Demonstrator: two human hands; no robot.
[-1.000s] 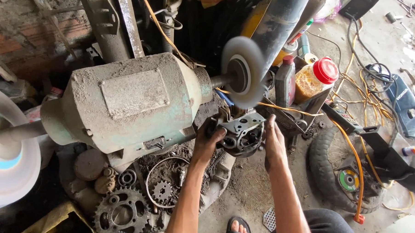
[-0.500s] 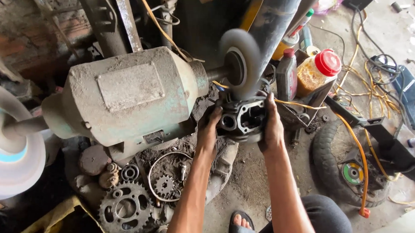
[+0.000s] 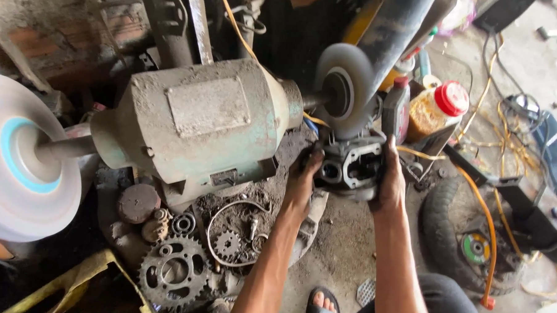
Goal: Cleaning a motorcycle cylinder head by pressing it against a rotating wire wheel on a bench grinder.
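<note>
**Engine casting held up under the grinder wheel**

From my feed, nearest the lens at the bottom of the frame, I see a sandalled foot (image 3: 323, 302) on the dirty concrete floor (image 3: 343, 239) and two bare forearms rising toward the middle of the picture. They end at a grey metal engine casting (image 3: 354, 167), just right of centre. It is a blocky, grimy part with a rounded rectangular opening on its face and a round bore beside that, both dark inside.

My left hand (image 3: 302, 182) clasps the casting's left side, fingers wrapped over its edge and the wrist bent upward. My right hand (image 3: 390, 179) clamps the right side, thumb pointing up along the edge. Both grips are closed firmly on the part, which hangs between them off the floor.

Directly above the casting is the grey grinding wheel (image 3: 345, 91); the casting's top edge sits right at the wheel's lower rim, though I cannot tell whether they touch. The wheel rides on the shaft of a dusty green bench grinder (image 3: 199, 120) filling the centre left, with a white buffing disc (image 3: 25, 160) at the far left edge.

Lower left lies a toothed sprocket (image 3: 176, 270). Upper right stands a jar with a red lid (image 3: 437, 106).
</note>
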